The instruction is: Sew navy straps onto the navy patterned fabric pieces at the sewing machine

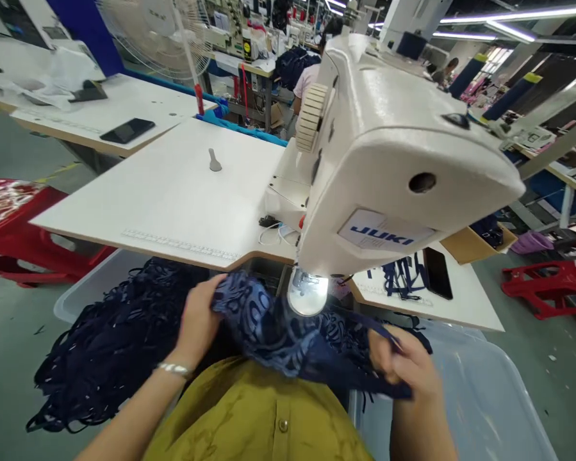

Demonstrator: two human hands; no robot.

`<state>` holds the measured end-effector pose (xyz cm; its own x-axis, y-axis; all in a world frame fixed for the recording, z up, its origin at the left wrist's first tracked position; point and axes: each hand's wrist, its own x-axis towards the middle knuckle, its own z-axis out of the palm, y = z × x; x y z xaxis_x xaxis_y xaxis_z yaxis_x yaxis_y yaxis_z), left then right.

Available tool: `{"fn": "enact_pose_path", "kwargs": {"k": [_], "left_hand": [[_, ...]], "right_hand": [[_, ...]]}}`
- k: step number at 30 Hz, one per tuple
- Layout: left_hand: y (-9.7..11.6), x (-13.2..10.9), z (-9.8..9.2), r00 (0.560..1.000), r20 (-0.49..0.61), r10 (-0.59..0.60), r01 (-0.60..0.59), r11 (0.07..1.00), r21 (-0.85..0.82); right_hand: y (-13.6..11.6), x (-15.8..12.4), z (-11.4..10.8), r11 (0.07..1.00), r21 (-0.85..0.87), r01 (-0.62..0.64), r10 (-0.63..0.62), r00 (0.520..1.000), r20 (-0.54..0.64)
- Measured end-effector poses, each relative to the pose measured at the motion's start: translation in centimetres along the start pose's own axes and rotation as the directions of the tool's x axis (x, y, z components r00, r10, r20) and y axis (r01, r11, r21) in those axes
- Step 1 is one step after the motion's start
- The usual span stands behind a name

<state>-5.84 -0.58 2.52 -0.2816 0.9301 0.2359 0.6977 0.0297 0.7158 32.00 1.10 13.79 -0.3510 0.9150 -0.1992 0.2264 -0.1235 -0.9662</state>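
Observation:
A white JUKI sewing machine (pixel 388 160) stands on a white table (pixel 172 192), with its lit head just above my hands. Under it lies a dark blue patterned lace piece (pixel 268 326). My left hand (pixel 198 320) grips the lace at its left edge, fingers curled round the cloth. My right hand (pixel 403 365) pinches a dark blue strap (pixel 378 384) at the right end of the same piece. A silver bracelet is on my left wrist.
A heap of dark blue straps (pixel 109 346) fills a clear bin at my left. Another clear bin (pixel 484 397) sits at my right. A black phone (pixel 437 273) and loose straps lie on the table right of the machine. Red stools (pixel 18 230) stand on the floor; a person sits behind the machine.

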Motion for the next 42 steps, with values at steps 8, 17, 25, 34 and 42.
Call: {"fn": "enact_pose_path", "kwargs": {"k": [8,17,25,34,42], "left_hand": [[-7.8,-2.0,2.8,0.973,0.174,-0.150,0.115,0.973,0.198],[-7.1,-1.2,3.4,0.881,0.353,-0.314,0.267,0.948,0.175],[5.7,-3.3,5.1,0.591,0.801,-0.097,0.443,0.869,-0.222],[8.8,-1.5,4.9,0.768,0.608,-0.203,0.606,0.539,-0.585],[11.8,-0.5,-1.9,0.738,0.645,-0.200,0.612,0.599,-0.515]], "right_hand": [[11.6,8.7,3.0,0.883,-0.437,-0.170,0.087,0.975,-0.205],[14.7,6.3,2.6,0.775,-0.626,-0.091,-0.013,0.987,-0.160],[5.0,2.2,2.7,0.860,-0.506,0.060,-0.141,0.982,-0.123],[-0.2,0.2,3.3,0.875,-0.481,0.049,-0.089,0.994,-0.061],[-1.9,2.3,7.4,0.800,-0.462,0.382,-0.327,0.924,0.197]]}}
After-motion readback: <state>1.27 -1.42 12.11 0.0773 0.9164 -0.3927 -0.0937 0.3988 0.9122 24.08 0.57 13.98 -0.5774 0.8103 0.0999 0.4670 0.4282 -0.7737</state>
